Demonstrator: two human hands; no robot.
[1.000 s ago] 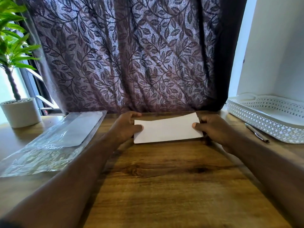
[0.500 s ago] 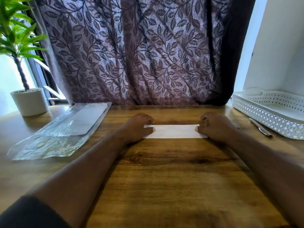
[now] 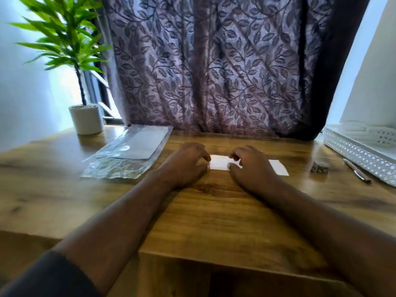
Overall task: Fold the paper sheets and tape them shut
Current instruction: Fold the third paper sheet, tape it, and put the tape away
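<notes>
From the head view, shows a folded paper strip [image 3: 218, 162] flat on the wooden table [image 3: 214, 221], straight ahead at 12 o'clock, long axis running 9 to 3. Finds the left hand [image 3: 184, 162] covering its 9 o'clock end, fingers bent, tips on the paper. Puts the right hand [image 3: 252, 168] over the middle, thumb at the near edge, bent fingers at the far edge, leaving the 3 o'clock end bare. Cannot tell pressing from pinching for either hand. Judging by reach, favours the right hand for anything toward 3 o'clock. Hides the strip's left end and centre under the hands. Blurs a small dark thing [image 3: 319, 168] at 3 o'clock past naming. Shows no tape plainly.
</notes>
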